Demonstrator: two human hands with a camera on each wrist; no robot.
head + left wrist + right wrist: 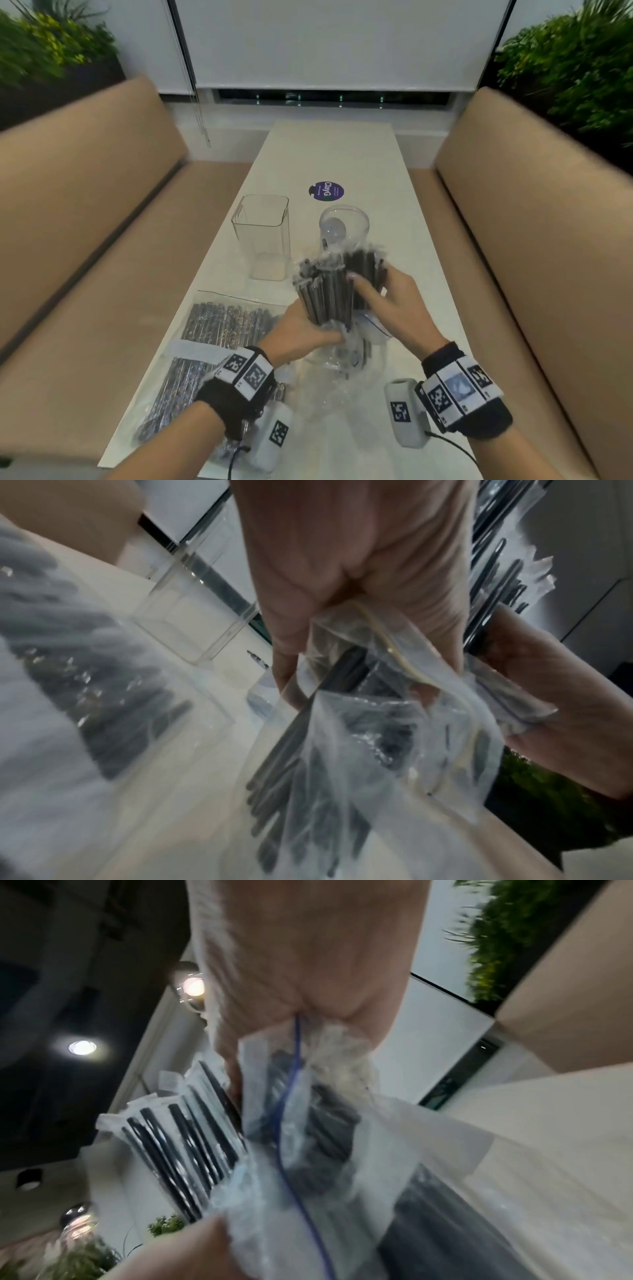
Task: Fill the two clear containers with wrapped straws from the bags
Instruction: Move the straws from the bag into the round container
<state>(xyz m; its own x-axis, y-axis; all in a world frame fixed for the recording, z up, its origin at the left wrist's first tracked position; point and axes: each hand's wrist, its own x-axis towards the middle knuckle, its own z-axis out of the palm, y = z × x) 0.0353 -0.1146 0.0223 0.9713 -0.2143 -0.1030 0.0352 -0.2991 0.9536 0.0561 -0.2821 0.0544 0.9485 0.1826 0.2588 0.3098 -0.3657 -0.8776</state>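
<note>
A bundle of black wrapped straws (329,294) stands half out of a clear zip bag (359,750), held above the white table (342,154). My left hand (305,335) grips the bag's mouth and the lower part of the bundle. My right hand (383,298) curls round the bundle's right side, thumb in front, with the bag's blue-lined edge (291,1096) in its palm. The round clear container (344,216) stands just behind the bundle, partly hidden. To its left stands the square clear container (260,236), with nothing in it.
Two more bags of straws (226,322) (178,394) lie flat on the near left of the table. A purple round sticker (326,191) sits beyond the containers. Tan bench seats (85,205) flank the table on both sides.
</note>
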